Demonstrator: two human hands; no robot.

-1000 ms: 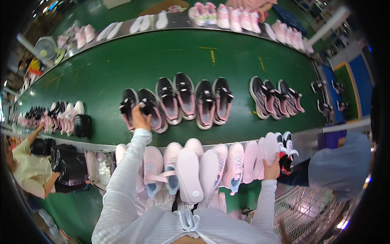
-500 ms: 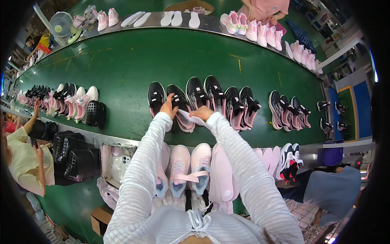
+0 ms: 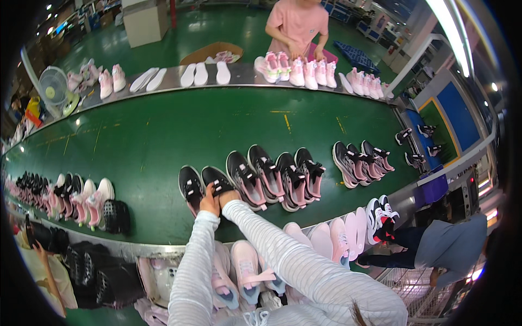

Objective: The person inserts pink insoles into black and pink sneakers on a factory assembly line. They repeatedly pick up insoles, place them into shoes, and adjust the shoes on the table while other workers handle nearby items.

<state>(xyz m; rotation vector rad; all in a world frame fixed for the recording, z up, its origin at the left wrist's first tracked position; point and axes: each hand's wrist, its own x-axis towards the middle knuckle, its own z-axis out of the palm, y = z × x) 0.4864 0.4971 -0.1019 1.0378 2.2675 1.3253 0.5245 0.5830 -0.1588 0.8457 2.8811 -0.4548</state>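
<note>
A black shoe with a pink lining (image 3: pixel 215 178) stands on the green belt, toe pointing away from me. My left hand (image 3: pixel 209 201) grips it at its left side near the collar. My right hand (image 3: pixel 229 198) reaches into the shoe's opening, so its fingers are hidden. No insole shows outside the shoe. Touching distance to the left is another black shoe (image 3: pixel 190 182), its heel partly behind my left hand. Several matching black shoes (image 3: pixel 261 165) stand in a row just to the right.
Further right is another group of black shoes (image 3: pixel 348 164). Shoes and a black basket-like object (image 3: pixel 116 216) line the left. Pink shoes (image 3: pixel 246 266) and pale insoles (image 3: pixel 356 231) sit on the near ledge. Across the belt, a person in pink (image 3: pixel 298 24) handles pink shoes; white insoles (image 3: pixel 194 75) lie there.
My right hand has moved left and into the black shoe; the pale insole it held is out of sight. My left hand has shifted down toward the collar. The whole view has tilted upward.
</note>
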